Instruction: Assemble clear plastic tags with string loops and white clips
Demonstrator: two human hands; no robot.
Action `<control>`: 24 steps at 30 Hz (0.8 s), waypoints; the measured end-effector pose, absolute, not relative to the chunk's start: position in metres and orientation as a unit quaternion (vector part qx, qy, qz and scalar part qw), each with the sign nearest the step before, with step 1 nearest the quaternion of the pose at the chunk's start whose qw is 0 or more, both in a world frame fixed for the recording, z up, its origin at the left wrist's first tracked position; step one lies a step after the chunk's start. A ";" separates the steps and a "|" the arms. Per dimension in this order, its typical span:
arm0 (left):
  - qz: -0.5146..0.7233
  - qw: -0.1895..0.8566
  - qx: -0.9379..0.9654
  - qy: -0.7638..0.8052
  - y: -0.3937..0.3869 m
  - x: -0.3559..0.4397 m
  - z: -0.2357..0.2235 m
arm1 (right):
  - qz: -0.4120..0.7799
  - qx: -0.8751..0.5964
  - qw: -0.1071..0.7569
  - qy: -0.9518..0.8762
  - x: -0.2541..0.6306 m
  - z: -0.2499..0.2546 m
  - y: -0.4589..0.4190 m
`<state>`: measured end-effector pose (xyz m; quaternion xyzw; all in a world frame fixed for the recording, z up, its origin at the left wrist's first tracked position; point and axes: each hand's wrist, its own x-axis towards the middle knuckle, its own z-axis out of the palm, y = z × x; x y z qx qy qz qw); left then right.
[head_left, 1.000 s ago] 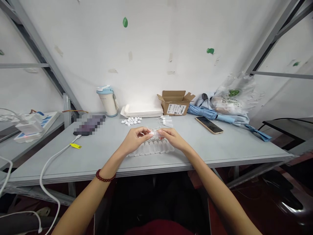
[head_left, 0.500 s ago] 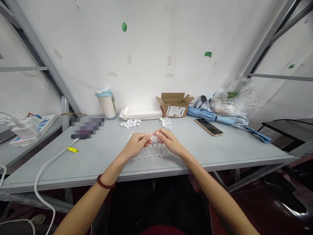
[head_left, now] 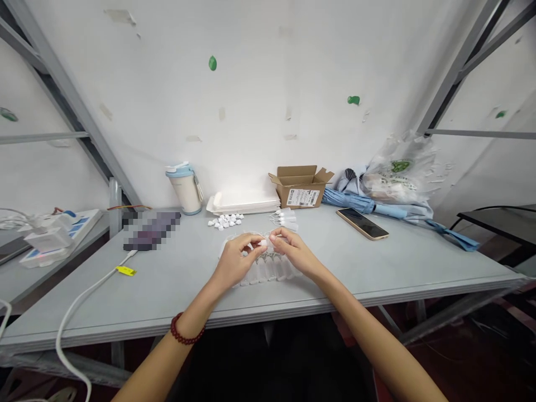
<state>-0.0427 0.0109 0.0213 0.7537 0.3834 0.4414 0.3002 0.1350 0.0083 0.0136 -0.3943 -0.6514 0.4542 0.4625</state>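
Note:
My left hand [head_left: 235, 259] pinches a small white cap [head_left: 263, 243] between thumb and fingertips, just above the table. Close beside it, the thumb and fingers of my right hand [head_left: 293, 249] are closed on something too small to make out. Below both hands lies a row of small clear plastic tubes [head_left: 263, 270], partly hidden by my hands. Several loose white caps [head_left: 225, 221] are heaped on the table beyond my left hand. Past my right hand lie a few clear tubes with white ends and thin cords [head_left: 286, 218].
Against the wall stand a cup [head_left: 186, 192], a stack of white sheets [head_left: 247, 204] and an open cardboard box [head_left: 302, 192]. A phone [head_left: 362, 224] and folded blue umbrella [head_left: 352, 199] lie right. At left, a cable [head_left: 86, 296] runs from a blurred device [head_left: 153, 230].
My fingertips have moved slightly apart, and the white cap now shows in my left hand. The whole view has shifted a little, with the table lower in the picture.

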 end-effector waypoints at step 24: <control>0.423 0.361 0.730 0.398 0.013 -0.040 0.020 | 0.517 -0.367 0.482 -0.606 0.129 0.017 0.006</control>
